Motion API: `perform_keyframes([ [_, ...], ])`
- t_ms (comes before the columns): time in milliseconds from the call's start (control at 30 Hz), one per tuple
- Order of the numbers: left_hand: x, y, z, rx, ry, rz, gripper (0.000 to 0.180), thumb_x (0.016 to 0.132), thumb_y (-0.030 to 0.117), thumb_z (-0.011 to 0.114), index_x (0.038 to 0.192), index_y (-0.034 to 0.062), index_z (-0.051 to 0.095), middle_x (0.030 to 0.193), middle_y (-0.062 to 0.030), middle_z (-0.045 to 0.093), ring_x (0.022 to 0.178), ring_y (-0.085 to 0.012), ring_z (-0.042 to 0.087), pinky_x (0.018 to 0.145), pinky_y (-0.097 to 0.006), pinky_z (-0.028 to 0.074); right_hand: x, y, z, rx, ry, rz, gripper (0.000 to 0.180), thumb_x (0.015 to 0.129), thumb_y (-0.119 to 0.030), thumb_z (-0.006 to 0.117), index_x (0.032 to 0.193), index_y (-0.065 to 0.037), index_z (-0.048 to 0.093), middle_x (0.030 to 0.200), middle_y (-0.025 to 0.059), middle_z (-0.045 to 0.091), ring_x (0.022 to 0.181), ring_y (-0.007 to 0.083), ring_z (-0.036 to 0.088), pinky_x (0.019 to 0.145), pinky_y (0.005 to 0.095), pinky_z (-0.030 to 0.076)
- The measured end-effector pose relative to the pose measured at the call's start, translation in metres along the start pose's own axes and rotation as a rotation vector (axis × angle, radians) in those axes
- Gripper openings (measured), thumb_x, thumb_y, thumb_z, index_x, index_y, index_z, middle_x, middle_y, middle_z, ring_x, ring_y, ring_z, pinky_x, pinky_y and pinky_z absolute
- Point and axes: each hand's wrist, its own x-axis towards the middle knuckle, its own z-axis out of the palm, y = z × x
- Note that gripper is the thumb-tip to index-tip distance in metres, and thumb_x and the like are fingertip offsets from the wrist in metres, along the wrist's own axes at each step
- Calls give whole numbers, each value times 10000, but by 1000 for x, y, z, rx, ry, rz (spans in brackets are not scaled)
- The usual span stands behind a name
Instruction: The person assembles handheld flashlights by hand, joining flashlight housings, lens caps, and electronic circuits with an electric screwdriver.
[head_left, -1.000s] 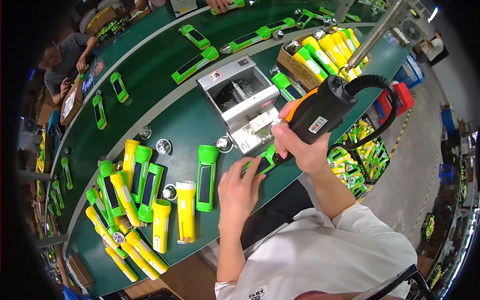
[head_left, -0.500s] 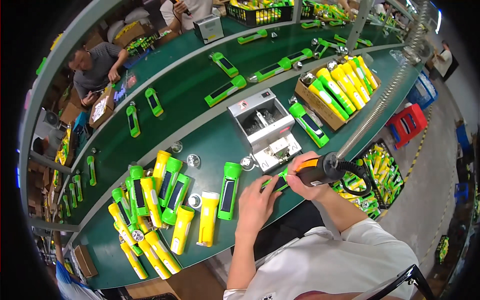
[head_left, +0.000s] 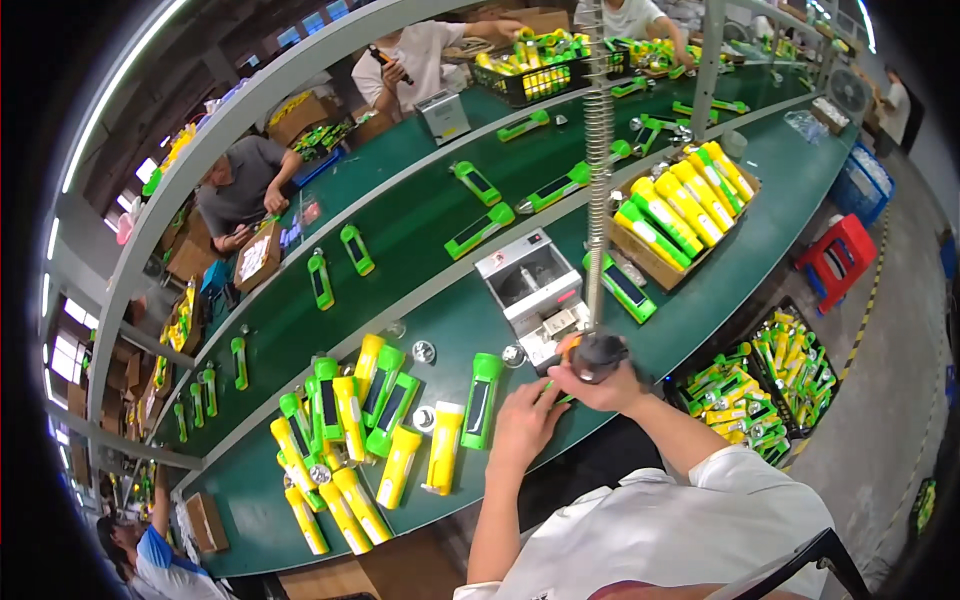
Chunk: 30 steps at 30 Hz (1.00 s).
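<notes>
At the table's near edge, my right hand (head_left: 614, 388) is closed round a black and orange electric screwdriver (head_left: 598, 358), which stands roughly upright below a coiled spring. My left hand (head_left: 524, 424) grips a green flashlight body (head_left: 563, 399) just left of the screwdriver. Most of that body is hidden by my hands, and so is the driver's tip. Close behind them stands a grey metal box with an open hopper (head_left: 513, 262). A green flashlight with a dark panel (head_left: 482, 402) and a yellow flashlight (head_left: 444, 450) lie left of my left hand.
Piled flashlights (head_left: 345, 410) cover the left of the table. A cardboard box (head_left: 640, 252) of flashlights stands at the right, beside a green flashlight (head_left: 628, 290). Overhead hangs the spring (head_left: 597, 180). Beyond runs a green conveyor (head_left: 400, 250) with flashlights; co-workers sit across it.
My right hand has brought the screwdriver left and upright over the green flashlight body. The spring has swung from slanting to nearly vertical. The whole view has shifted somewhat.
</notes>
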Motion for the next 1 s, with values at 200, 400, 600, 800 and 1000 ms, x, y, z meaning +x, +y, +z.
perform_keyframes([
  [200, -25, 17, -85, -12, -42, -42, 435, 759, 105, 841, 1167, 49, 703, 1110, -129, 719, 954, -330, 691, 827, -415, 564, 1, -39, -45, 676, 41, -258, 354, 913, -56, 692, 1180, -34, 461, 620, 41, 529, 455, 128, 500, 458, 285, 451],
  [400, 33, -56, -181, 176, -26, -208, 446, 815, 102, 789, 1240, 77, 656, 1172, -154, 688, 1053, -371, 662, 895, -443, 542, 18, -33, -77, 762, 171, -169, 354, 942, -149, 682, 1144, -35, 415, 588, 28, 472, 417, 131, 453, 433, 295, 432],
  [600, 147, -215, -163, 157, -86, -87, 494, 829, 80, 764, 1297, 40, 608, 1187, -186, 663, 1054, -413, 640, 913, -445, 520, 24, -12, -83, 551, 260, -85, 406, 920, -202, 727, 1126, -60, 407, 589, 24, 477, 442, 130, 459, 456, 288, 431],
  [800, 195, -302, -148, 97, -411, -263, 497, 882, 208, 753, 1308, 2, 599, 1216, -232, 667, 1133, -391, 645, 990, -433, 517, 38, -4, -88, 468, 330, -138, 409, 923, -259, 747, 1087, -74, 422, 562, -10, 452, 419, 94, 428, 415, 238, 393],
  [1000, 373, -266, -37, 187, -186, -487, 975, 860, 618, 682, 1509, -34, 359, 1151, -230, 704, 846, -385, 731, 779, -421, 604, 44, -6, -101, 494, 299, -188, 370, 896, -115, 736, 1094, -35, 434, 615, 46, 537, 478, 134, 516, 461, 286, 459],
])
